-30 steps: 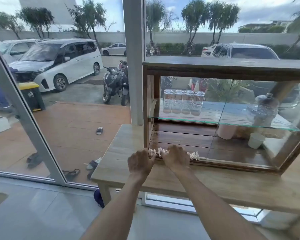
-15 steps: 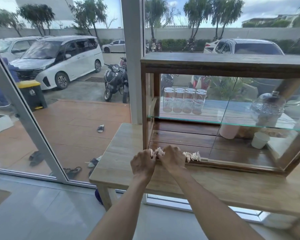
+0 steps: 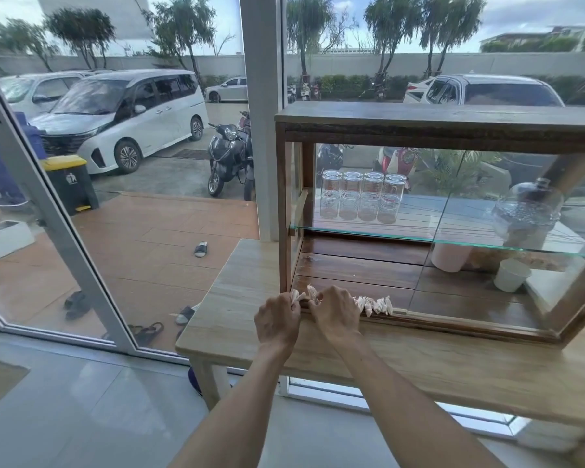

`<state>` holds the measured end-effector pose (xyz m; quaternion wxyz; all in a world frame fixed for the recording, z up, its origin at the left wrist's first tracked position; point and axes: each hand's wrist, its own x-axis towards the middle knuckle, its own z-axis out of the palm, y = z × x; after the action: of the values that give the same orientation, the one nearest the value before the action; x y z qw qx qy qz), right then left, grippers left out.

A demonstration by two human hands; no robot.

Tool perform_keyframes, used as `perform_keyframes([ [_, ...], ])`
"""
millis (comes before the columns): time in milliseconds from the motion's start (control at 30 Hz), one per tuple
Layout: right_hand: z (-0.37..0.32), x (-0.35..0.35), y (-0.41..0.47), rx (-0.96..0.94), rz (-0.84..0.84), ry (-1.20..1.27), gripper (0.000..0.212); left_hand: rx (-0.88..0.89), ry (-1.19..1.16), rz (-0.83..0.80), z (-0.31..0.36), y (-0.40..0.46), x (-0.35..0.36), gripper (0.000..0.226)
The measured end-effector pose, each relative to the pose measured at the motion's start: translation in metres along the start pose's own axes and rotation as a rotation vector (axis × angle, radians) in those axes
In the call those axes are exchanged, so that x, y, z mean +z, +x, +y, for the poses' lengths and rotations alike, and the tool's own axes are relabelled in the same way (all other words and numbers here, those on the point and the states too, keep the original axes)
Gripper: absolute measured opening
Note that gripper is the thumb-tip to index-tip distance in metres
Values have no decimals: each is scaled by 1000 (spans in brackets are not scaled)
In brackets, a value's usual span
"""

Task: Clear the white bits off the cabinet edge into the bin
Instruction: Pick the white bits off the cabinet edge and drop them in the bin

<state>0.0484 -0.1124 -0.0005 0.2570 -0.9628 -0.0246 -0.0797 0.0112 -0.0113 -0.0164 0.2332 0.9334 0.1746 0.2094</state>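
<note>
A row of white bits (image 3: pixel 375 304) lies along the front bottom edge of the wooden glass cabinet (image 3: pixel 436 121). My left hand (image 3: pixel 277 320) is at the edge's left end, fingers pinched on a white bit (image 3: pixel 295 295). My right hand (image 3: pixel 335 315) is right beside it, fingers curled over the bits at the edge; another white bit (image 3: pixel 312 292) sticks up between the hands. More bits stay in a bunch to the right of my right hand. A black bin with a yellow lid (image 3: pixel 69 184) stands outside, behind the glass.
The cabinet sits on a wooden bench (image 3: pixel 419 363) by a glass wall (image 3: pixel 115 231). Inside are several glass jars (image 3: pixel 362 195) on a glass shelf, a glass dome (image 3: pixel 527 211), a pink cup (image 3: pixel 450 256) and a white cup (image 3: pixel 511 275). Sandals, scooters and cars lie outside.
My hands have drawn closer together at the left end of the edge, and my left fingers have closed on a white bit. The view has shifted slightly.
</note>
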Motion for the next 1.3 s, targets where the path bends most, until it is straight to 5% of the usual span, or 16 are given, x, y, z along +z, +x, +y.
perform_keyframes([
  [400,0,-6,-5,-34,-4,36,18,6,-47,13,-6,-5,-6,21],
  [733,-11,-24,-15,48,-16,211,46,50,-32,71,-7,-13,-37,17],
  [1067,-37,-20,-53,-74,-124,235,16,47,122,128,-41,-34,-82,21],
  [1300,-81,14,-94,-224,-267,241,21,-63,158,171,-113,-72,-111,23],
])
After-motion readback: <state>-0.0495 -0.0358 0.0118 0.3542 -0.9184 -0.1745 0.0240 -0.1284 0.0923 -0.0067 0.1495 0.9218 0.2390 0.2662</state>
